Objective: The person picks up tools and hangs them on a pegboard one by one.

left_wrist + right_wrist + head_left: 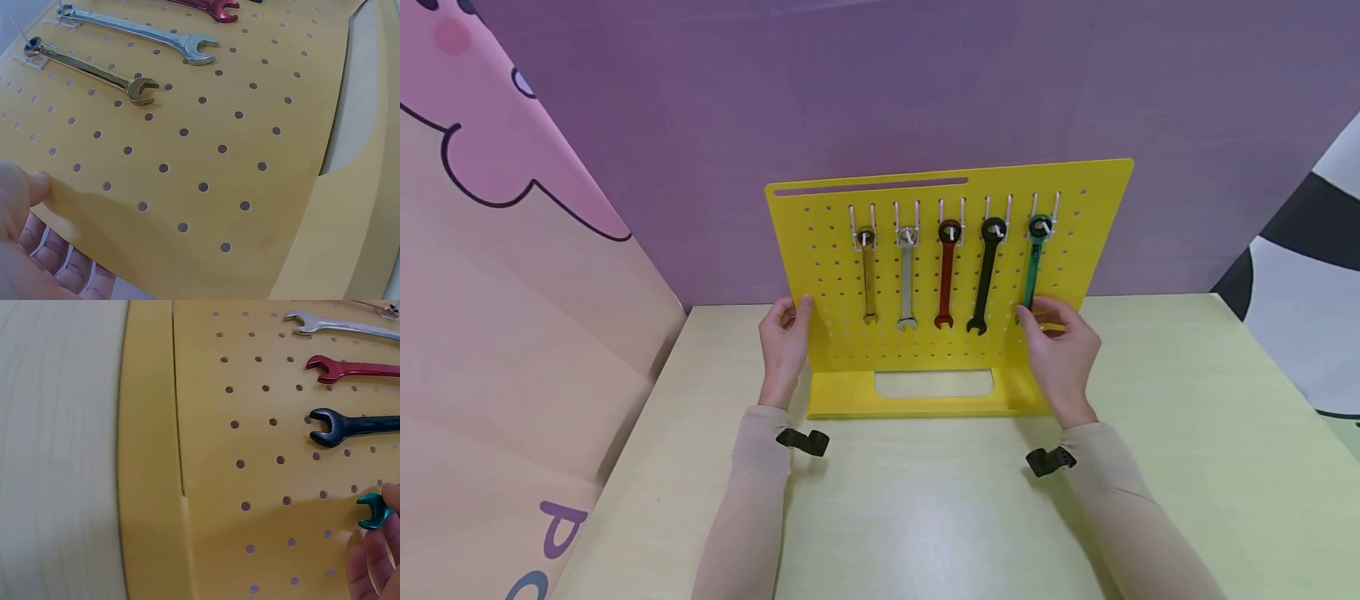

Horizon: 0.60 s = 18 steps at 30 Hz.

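A yellow pegboard stands upright on the table, with a row of wrenches hung on white hooks. From left to right hang a gold wrench, a silver wrench, a red wrench, a black wrench and a green wrench. My left hand grips the board's left edge, thumb on the front face and fingers behind it, as the left wrist view shows. With thumb and fingers my right hand pinches the green wrench near its open end, while its ring end stays at the hook.
The board's foot lies flat on the pale wooden table and has a long cut-out. Behind rises a purple cloth wall. A printed pink panel flanks the left side, a black-and-white one the right.
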Motion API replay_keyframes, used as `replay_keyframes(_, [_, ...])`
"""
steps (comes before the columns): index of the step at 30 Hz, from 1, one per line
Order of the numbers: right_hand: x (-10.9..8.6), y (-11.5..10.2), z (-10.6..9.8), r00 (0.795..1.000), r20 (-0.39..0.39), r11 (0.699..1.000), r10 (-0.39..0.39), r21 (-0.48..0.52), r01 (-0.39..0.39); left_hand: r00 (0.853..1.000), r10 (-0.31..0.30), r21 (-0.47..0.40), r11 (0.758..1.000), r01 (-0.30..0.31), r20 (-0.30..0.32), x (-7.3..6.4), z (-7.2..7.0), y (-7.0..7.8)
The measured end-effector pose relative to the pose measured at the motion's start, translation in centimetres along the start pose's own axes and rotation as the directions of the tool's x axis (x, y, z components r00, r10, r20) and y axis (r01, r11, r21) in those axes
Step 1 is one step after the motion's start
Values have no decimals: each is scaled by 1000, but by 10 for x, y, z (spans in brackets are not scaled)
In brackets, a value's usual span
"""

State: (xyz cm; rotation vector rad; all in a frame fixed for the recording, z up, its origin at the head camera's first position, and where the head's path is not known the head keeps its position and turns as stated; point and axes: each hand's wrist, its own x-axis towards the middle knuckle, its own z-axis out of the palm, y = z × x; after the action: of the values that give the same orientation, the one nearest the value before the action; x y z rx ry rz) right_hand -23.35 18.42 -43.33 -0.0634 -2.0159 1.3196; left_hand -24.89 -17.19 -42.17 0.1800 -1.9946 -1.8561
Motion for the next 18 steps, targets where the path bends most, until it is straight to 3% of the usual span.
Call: replay_keyframes(18, [-2, 8, 0, 1000, -15, 1000, -17, -1, 17, 1000, 4, 30, 1000, -4, 3, -1, 1, 0])
